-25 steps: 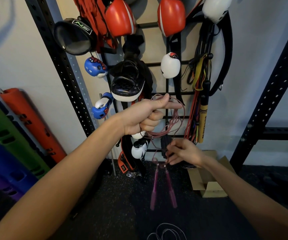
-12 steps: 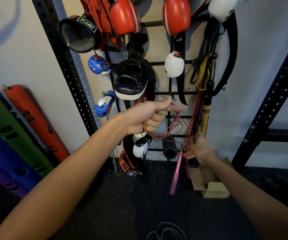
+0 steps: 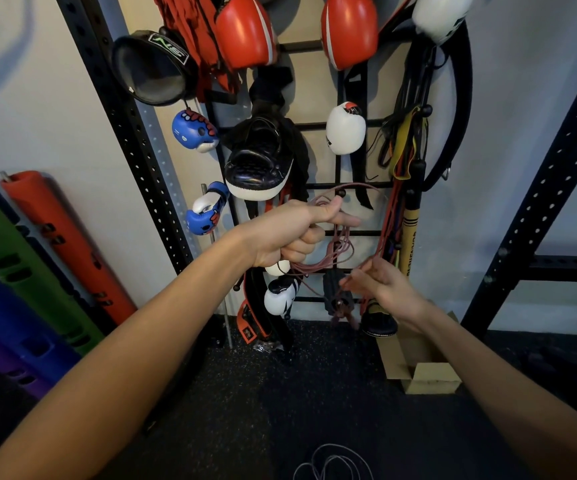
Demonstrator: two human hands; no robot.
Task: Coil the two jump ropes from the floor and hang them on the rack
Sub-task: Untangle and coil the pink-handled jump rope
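My left hand (image 3: pixel 294 233) is raised in front of the black wall rack (image 3: pixel 338 168), closed on a coil of the pink jump rope (image 3: pixel 335 252), whose loops hang from the fist. Just lower right, my right hand (image 3: pixel 386 285) pinches a strand of the same rope with loosely bent fingers. The pink handles (image 3: pixel 342 310) dangle blurred below its fingertips. A rack peg (image 3: pixel 341 193) sits right above my left thumb. The second jump rope (image 3: pixel 332 462), pale and thin, lies in loops on the dark floor at the bottom edge.
Boxing gloves, pads, bands and straps crowd the rack. A yellow stick (image 3: pixel 409 233) hangs at the right of it. An open cardboard box (image 3: pixel 418 372) sits on the floor below. Coloured foam rollers (image 3: pixel 23 271) lean at the left; a black upright (image 3: pixel 536 220) stands at the right.
My right hand has risen towards the coil, bringing the pink handles up from hanging low over the floor. My left hand has held its place at the rack.
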